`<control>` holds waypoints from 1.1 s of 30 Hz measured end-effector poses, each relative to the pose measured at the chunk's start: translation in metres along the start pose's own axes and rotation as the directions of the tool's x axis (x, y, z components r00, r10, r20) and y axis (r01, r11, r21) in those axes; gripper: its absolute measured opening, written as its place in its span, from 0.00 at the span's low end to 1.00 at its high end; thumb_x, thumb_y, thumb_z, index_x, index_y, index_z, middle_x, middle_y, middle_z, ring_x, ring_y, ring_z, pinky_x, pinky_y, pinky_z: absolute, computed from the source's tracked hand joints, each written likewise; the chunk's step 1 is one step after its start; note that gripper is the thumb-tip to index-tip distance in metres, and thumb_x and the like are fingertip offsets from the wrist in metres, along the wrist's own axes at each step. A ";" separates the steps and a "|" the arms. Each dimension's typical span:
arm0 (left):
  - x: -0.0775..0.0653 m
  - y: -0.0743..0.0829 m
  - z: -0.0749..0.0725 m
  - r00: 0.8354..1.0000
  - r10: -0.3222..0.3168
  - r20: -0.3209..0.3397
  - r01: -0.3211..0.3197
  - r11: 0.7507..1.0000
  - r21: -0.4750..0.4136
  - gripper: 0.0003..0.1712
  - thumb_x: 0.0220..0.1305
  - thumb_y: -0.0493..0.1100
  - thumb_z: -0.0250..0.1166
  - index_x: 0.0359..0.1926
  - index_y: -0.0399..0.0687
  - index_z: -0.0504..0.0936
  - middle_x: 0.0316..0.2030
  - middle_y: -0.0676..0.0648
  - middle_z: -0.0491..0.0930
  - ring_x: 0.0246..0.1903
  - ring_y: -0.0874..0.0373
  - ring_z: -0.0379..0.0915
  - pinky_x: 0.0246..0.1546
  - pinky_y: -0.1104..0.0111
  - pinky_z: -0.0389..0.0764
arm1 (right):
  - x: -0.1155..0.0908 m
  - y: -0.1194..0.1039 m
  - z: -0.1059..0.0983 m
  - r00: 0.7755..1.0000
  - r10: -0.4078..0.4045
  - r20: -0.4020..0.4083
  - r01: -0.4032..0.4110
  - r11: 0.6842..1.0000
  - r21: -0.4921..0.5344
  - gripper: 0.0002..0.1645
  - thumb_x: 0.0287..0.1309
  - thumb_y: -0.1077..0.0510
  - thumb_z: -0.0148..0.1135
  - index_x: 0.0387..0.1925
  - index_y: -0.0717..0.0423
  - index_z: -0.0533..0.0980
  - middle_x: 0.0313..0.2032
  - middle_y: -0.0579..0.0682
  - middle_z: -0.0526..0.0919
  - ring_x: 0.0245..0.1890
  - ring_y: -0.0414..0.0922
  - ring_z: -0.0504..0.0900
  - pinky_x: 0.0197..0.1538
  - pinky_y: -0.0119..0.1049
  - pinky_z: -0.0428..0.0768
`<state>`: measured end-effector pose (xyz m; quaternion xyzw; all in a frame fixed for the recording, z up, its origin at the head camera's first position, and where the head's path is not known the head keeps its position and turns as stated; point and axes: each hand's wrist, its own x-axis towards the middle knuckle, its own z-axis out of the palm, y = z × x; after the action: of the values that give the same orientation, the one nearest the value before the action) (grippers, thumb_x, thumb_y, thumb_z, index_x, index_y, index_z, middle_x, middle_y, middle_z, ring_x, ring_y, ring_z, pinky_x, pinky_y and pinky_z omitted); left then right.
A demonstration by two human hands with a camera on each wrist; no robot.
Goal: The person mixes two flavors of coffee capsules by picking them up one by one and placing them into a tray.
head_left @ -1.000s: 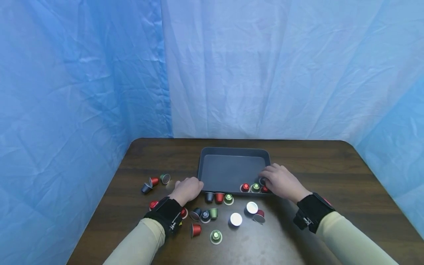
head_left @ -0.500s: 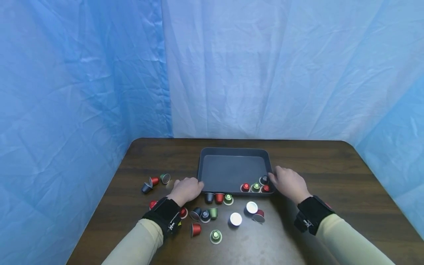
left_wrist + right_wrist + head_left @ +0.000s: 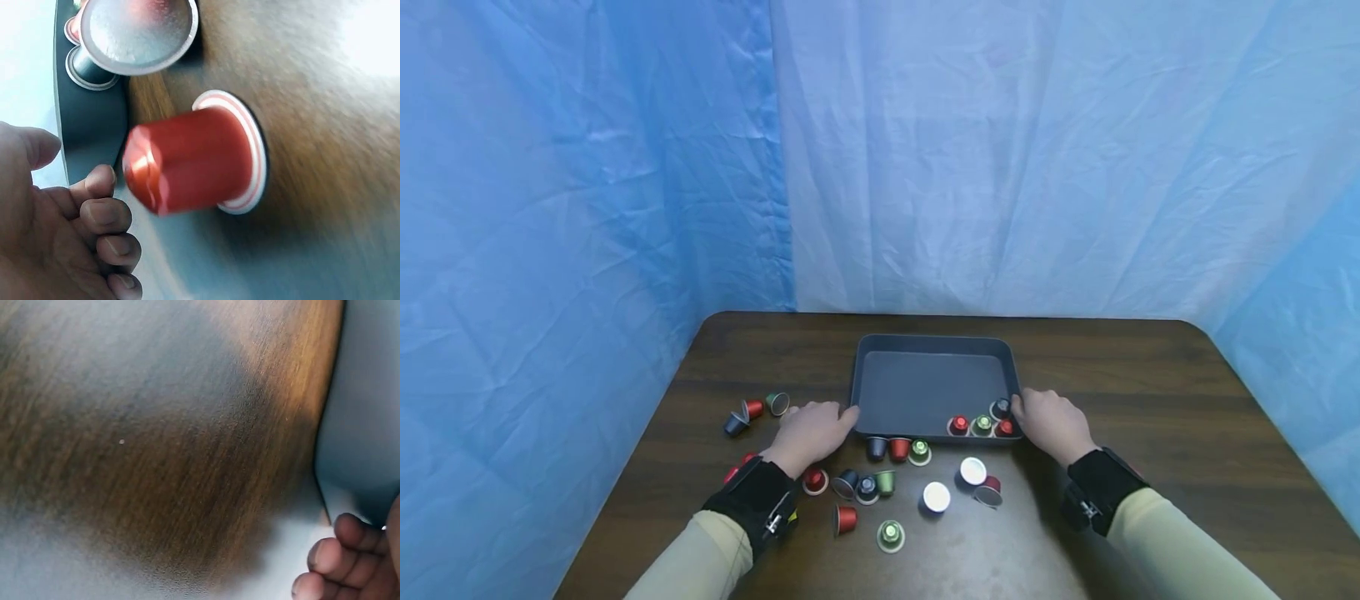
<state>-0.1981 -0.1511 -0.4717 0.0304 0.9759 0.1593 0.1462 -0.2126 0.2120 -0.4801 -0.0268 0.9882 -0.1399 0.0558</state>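
Note:
A dark grey baking tray (image 3: pixel 925 383) lies on the table, with several coffee capsules in its front right corner: red (image 3: pixel 958 425), green (image 3: pixel 982 425) and black (image 3: pixel 1001 408) ones show. My left hand (image 3: pixel 812 437) is at the tray's left side, thumb pointing toward the rim. In the left wrist view its fingers (image 3: pixel 106 212) are loosely bent and hold nothing, with a red capsule (image 3: pixel 194 162) beside them. My right hand (image 3: pixel 1055 425) is at the tray's right edge, its thumb at the rim. Loosely bent fingers (image 3: pixel 328 556) show near the tray edge in the right wrist view.
Before the tray stand a dark capsule (image 3: pixel 877 448), a red capsule (image 3: pixel 899 449) and a green capsule (image 3: pixel 919 452). More capsules lie nearer, some with a white lid (image 3: pixel 936 497) upward. Left of my left hand is a small group with a green capsule (image 3: pixel 778 403). Blue cloth (image 3: pixel 925 167) hangs behind.
My right hand has let go of the black capsule in the tray and drawn back right to the rim. My left hand has shifted slightly left and toward me.

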 end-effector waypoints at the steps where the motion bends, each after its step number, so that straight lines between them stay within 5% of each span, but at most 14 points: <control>1: -0.002 -0.002 -0.001 1.000 0.011 -0.025 -0.010 1.000 0.003 0.34 0.76 0.62 0.46 0.59 0.41 0.82 0.55 0.42 0.83 0.55 0.45 0.79 0.57 0.46 0.71 | 0.000 0.000 0.000 1.000 0.000 0.005 0.000 1.000 -0.002 0.21 0.75 0.51 0.52 0.27 0.58 0.76 0.18 0.50 0.73 0.20 0.47 0.73 0.25 0.39 0.70; 4: -0.007 -0.010 -0.004 0.995 0.021 -0.093 -0.023 1.000 -0.010 0.26 0.75 0.58 0.53 0.50 0.41 0.82 0.42 0.42 0.84 0.42 0.47 0.81 0.46 0.51 0.76 | 0.000 0.000 0.001 1.000 -0.004 0.017 0.004 1.000 -0.010 0.21 0.75 0.52 0.51 0.27 0.58 0.77 0.18 0.50 0.73 0.19 0.47 0.73 0.25 0.39 0.71; 8: -0.014 -0.023 -0.014 0.987 0.004 -0.161 -0.010 0.999 -0.042 0.14 0.71 0.53 0.61 0.41 0.47 0.77 0.31 0.48 0.75 0.29 0.53 0.72 0.30 0.60 0.74 | 0.000 -0.001 0.001 1.000 -0.011 0.018 0.011 1.000 -0.022 0.21 0.75 0.52 0.51 0.28 0.60 0.77 0.18 0.50 0.74 0.19 0.46 0.73 0.25 0.39 0.72; 17: -0.032 -0.066 -0.043 0.944 -0.009 -0.330 -0.010 0.998 -0.056 0.23 0.68 0.49 0.64 0.57 0.41 0.72 0.49 0.39 0.73 0.47 0.43 0.70 0.41 0.50 0.77 | -0.002 -0.003 0.001 0.999 0.000 0.033 0.000 1.000 -0.012 0.21 0.76 0.52 0.50 0.31 0.61 0.79 0.20 0.50 0.74 0.20 0.46 0.74 0.25 0.39 0.73; 23: -0.038 -0.093 -0.052 0.950 -0.083 -0.300 0.067 0.996 -0.063 0.30 0.65 0.50 0.67 0.61 0.37 0.70 0.52 0.33 0.72 0.45 0.39 0.68 0.39 0.49 0.75 | -0.002 -0.003 0.002 1.000 0.000 0.032 0.001 1.000 -0.017 0.21 0.76 0.52 0.50 0.30 0.61 0.78 0.19 0.50 0.74 0.20 0.47 0.73 0.25 0.39 0.72; 33: -0.038 -0.116 -0.043 0.963 -0.189 -0.190 0.183 0.982 -0.047 0.37 0.62 0.52 0.72 0.61 0.33 0.68 0.49 0.31 0.73 0.44 0.36 0.72 0.39 0.44 0.78 | -0.002 -0.004 0.001 1.000 -0.008 0.018 0.009 1.000 -0.024 0.21 0.76 0.53 0.51 0.29 0.60 0.78 0.19 0.50 0.74 0.20 0.47 0.74 0.25 0.40 0.72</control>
<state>-0.1756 -0.2780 -0.4594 -0.0794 0.9816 0.1613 0.0652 -0.2106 0.2081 -0.4802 -0.0330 0.9891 -0.1282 0.0638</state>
